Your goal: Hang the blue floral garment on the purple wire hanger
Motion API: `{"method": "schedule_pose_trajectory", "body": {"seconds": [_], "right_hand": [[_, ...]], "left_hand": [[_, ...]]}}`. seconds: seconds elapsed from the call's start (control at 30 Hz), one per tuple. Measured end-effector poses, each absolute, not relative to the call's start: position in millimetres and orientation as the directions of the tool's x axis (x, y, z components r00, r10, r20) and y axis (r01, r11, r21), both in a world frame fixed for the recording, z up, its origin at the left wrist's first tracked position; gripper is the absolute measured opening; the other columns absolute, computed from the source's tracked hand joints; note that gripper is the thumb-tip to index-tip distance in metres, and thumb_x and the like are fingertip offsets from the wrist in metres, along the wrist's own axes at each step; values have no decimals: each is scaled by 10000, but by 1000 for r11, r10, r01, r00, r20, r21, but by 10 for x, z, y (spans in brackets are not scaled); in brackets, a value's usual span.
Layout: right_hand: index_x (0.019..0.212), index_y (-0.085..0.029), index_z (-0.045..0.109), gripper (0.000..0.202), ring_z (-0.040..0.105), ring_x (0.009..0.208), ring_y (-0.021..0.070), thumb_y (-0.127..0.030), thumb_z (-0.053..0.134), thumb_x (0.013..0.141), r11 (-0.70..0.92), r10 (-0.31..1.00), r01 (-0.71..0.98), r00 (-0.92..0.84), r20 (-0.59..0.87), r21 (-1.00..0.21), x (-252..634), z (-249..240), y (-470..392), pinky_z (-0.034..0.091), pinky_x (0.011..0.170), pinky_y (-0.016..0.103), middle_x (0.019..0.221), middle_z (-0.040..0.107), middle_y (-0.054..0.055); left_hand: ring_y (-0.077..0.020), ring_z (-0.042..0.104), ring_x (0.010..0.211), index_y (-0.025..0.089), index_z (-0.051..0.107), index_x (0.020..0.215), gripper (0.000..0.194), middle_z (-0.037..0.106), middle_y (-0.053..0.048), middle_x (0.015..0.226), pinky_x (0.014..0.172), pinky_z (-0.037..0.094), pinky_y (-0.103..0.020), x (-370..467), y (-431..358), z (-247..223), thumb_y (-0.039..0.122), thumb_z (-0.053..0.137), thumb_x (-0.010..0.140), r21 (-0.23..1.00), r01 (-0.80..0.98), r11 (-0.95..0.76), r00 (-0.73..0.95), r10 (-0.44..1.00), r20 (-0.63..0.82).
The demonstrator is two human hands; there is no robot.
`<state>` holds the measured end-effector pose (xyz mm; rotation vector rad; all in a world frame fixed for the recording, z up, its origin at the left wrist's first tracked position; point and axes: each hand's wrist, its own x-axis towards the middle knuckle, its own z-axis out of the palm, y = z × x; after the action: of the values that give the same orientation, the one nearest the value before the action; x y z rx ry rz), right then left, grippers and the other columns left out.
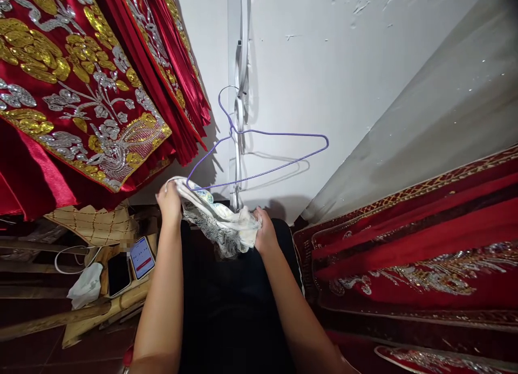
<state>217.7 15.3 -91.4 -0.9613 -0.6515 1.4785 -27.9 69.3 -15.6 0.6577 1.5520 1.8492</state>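
Note:
A purple wire hanger (279,133) hangs by its hook from a white strap (243,55) in front of the wall. My left hand (169,201) is closed on one end of a white and grey garment (218,220), close to the hanger's lower left corner. That corner reaches into or behind the garment's edge; I cannot tell which. The other end of the garment is gripped in my right hand (265,231), below the hanger's bottom bar and apart from it. The cloth is bunched and sags between both hands, with a frilly grey part hanging below.
Red garments with gold and silver sequins (93,82) hang at the upper left. More red embroidered cloth (424,239) fills the right side. At the lower left, a bamboo seat (117,304) carries two phones, one with a lit timer (142,258), and a crumpled white tissue (86,285).

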Motion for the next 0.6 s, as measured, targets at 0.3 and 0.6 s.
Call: {"method": "schedule_pose_trajectory", "body": {"seconds": [0.3,0.6], "right_hand": [[804,-186,710,492,673,875,215,-661,586,847,-80,993,-50,-95,-75,-996,2104,-639,84,525,806,322,871,718,87],[682,-188,634,522,638,579,209,-699,631,790,-416,861,-408,-464,-208,-813,2179,-81,-31,514,512,298,531,597,31]], "left_hand": [[-90,549,521,183,571,780,113,579,11,656,518,491,-190,209,-179,-371,221,663,726,863,-505,-24,-501,822,-270],[-207,657,773,300,728,1091,207,683,-33,834,739,563,-331,775,-881,428,366,669,903,990,-27,-136,87,987,138]]}}
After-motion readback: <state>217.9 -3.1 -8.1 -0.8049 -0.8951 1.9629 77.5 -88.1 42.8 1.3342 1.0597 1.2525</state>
